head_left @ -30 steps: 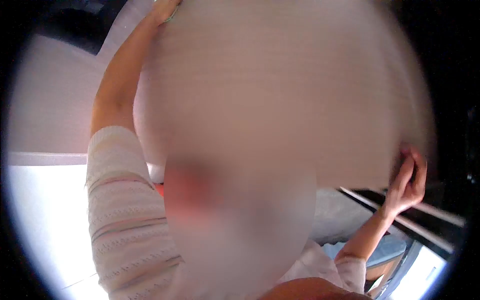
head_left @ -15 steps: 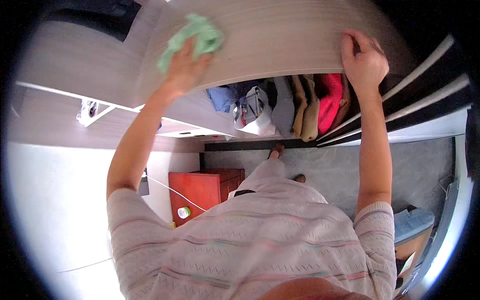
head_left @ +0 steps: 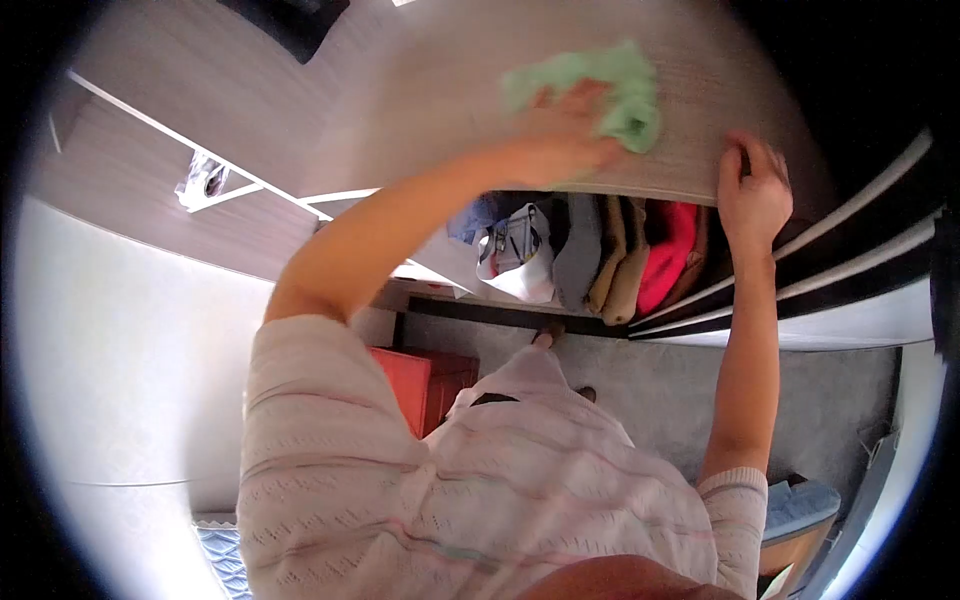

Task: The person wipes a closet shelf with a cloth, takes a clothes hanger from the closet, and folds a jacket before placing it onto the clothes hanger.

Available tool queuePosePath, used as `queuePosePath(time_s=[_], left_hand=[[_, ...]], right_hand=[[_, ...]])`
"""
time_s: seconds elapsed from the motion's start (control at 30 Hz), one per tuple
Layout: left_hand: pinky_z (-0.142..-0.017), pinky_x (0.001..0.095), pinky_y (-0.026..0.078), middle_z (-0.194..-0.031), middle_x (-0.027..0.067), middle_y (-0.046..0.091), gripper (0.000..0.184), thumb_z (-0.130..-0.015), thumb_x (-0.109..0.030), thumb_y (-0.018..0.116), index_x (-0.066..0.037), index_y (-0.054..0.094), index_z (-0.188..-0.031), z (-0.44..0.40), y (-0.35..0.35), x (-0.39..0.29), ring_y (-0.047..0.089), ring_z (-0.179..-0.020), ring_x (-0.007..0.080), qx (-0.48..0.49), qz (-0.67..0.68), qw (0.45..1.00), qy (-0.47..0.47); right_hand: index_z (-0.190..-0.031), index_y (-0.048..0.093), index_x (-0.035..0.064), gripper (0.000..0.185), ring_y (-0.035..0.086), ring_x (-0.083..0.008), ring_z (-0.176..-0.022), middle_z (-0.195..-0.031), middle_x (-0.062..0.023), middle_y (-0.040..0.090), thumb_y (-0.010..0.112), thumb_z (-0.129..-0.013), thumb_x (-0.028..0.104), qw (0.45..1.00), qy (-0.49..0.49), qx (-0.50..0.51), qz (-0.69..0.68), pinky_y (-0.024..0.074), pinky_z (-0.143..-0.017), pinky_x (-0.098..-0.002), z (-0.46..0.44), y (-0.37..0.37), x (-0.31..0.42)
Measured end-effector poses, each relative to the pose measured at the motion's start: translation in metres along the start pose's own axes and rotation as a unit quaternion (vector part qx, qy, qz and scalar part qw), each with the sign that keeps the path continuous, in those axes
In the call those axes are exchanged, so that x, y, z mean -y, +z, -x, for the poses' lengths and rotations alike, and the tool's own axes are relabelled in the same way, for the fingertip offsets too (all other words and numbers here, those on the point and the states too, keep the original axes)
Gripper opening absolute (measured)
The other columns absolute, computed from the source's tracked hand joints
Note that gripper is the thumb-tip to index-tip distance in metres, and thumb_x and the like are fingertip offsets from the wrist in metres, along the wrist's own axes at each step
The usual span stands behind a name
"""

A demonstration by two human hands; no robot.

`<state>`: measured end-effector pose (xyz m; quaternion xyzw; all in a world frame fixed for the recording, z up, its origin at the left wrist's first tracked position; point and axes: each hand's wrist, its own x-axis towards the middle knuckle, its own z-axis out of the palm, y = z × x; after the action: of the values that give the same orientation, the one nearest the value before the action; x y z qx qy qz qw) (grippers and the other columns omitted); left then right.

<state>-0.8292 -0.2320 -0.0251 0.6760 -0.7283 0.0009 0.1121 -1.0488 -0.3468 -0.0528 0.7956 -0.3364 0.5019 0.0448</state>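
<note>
One spread left hand (head_left: 568, 128) flattens green cloth (head_left: 632, 88) on the upper-centre shelf (head_left: 445, 85); the right hand (head_left: 756, 197) grips its edge, likely bracing.

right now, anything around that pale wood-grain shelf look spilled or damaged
Nothing stands out: no visible spill or damage on the pale wood-grain shelf, where the left hand touches a crumpled light-green cloth.

On a broad, pale greyish-brown wood-grain shelf board (head_left: 420, 110), a crumpled light-green cloth (head_left: 632, 92) is spread just in from the front edge, partly covered by the left hand (head_left: 562, 132), while that edge is touched farther right by the right hand (head_left: 755, 195).
</note>
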Motion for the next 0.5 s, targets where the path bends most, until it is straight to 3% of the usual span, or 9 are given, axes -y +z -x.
queuePosePath(time_s=[0.13,0.27,0.37,0.5], left_hand=[[-0.108,0.0439,0.014,-0.142,0.0220,0.020,0.076,-0.084,-0.054,0.037,-0.002,0.022,-0.137,0.059,-0.024,0.132,0.021,-0.131,0.0346,0.000,-0.071,0.960,-0.271],[-0.107,0.0382,0.017,-0.138,0.0258,0.024,0.082,-0.085,-0.059,0.033,0.004,0.021,-0.136,0.106,-0.048,0.279,0.021,-0.130,0.0377,-0.066,-0.051,0.929,-0.361],[-0.107,0.0386,0.017,-0.138,0.0267,0.024,0.083,-0.085,-0.061,0.031,0.005,0.023,-0.135,0.088,-0.051,0.332,0.021,-0.129,0.0381,-0.053,-0.065,0.944,-0.318],[-0.106,0.0405,0.021,-0.137,0.0265,0.027,0.077,-0.087,-0.058,0.028,0.006,0.030,-0.131,0.021,-0.057,0.373,0.025,-0.128,0.0388,0.007,-0.053,0.933,-0.357]], right_hand=[[-0.085,0.064,0.0097,0.012,0.060,-0.0260,-0.078,-0.086,-0.0073,0.064,0.056,-0.077,0.009,1.000,-0.020,-0.006,-0.013,0.0486,-0.069,-0.0332,-0.004,0.004,0.009],[-0.086,0.065,0.0074,0.012,0.061,-0.0242,-0.077,-0.083,-0.0081,0.064,0.058,-0.076,0.006,0.999,-0.036,0.006,0.001,0.0485,-0.067,-0.0324,-0.008,0.014,0.018],[-0.086,0.064,0.0029,0.011,0.060,-0.0214,-0.076,-0.083,-0.0098,0.064,0.058,-0.077,0.000,0.999,-0.032,0.022,-0.009,0.0480,-0.067,-0.0303,-0.007,0.011,0.020],[-0.089,0.064,-0.0002,0.013,0.059,-0.0207,-0.078,-0.086,-0.0092,0.065,0.055,-0.079,-0.001,0.998,0.005,0.060,-0.023,0.0477,-0.069,-0.0313,-0.005,0.007,0.014]])
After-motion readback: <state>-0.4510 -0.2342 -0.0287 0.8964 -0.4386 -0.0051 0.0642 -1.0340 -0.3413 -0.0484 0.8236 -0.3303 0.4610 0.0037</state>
